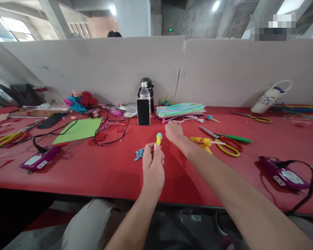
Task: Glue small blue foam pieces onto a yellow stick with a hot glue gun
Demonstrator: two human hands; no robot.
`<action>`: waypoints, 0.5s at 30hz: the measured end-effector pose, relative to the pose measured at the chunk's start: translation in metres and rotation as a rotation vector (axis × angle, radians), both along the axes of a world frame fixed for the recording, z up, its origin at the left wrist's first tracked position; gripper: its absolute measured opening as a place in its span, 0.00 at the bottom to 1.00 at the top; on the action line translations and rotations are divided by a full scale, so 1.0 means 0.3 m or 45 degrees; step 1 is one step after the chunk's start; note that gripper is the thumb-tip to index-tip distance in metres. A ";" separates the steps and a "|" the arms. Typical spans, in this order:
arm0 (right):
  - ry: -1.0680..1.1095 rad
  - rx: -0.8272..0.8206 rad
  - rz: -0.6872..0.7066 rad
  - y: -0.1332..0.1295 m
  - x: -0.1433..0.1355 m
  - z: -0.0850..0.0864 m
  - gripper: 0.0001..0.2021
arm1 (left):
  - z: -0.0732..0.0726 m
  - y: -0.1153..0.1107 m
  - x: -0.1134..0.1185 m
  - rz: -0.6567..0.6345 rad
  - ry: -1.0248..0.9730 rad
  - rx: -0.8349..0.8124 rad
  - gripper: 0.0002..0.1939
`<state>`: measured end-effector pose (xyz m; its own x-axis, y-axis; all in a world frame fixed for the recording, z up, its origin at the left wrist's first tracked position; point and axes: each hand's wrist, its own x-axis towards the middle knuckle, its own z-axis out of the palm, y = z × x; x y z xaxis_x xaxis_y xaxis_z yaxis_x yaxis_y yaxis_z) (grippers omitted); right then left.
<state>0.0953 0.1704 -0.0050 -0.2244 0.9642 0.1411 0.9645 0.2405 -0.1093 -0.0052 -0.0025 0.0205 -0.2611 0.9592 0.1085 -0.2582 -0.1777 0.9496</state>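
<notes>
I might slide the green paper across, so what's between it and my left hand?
Between the green paper and your left hand, the head view shows part of a looped black cable, red scraps, then small blue pieces close to the hand.

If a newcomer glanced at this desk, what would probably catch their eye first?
Probably the vivid red tabletop, spanning the view. Next, the small yellow-and-blue piece held up in the left hand near the centre, and the pastel bundle behind the right hand. The black-screened phone standing before the clear bottle also stands out.
</notes>
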 end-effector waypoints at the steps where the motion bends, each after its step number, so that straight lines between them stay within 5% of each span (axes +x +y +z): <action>1: -0.030 -0.006 -0.012 0.017 -0.004 -0.005 0.14 | 0.004 0.002 -0.004 0.008 -0.012 0.005 0.10; 15: -0.263 0.026 0.065 0.070 -0.008 -0.036 0.17 | 0.020 0.001 -0.023 0.013 -0.094 -0.026 0.13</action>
<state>0.0928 0.1915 -0.0159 -0.2993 0.9482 0.1062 0.9523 0.2900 0.0947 -0.0122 -0.0023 0.0264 -0.2774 0.9583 0.0687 -0.3262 -0.1612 0.9314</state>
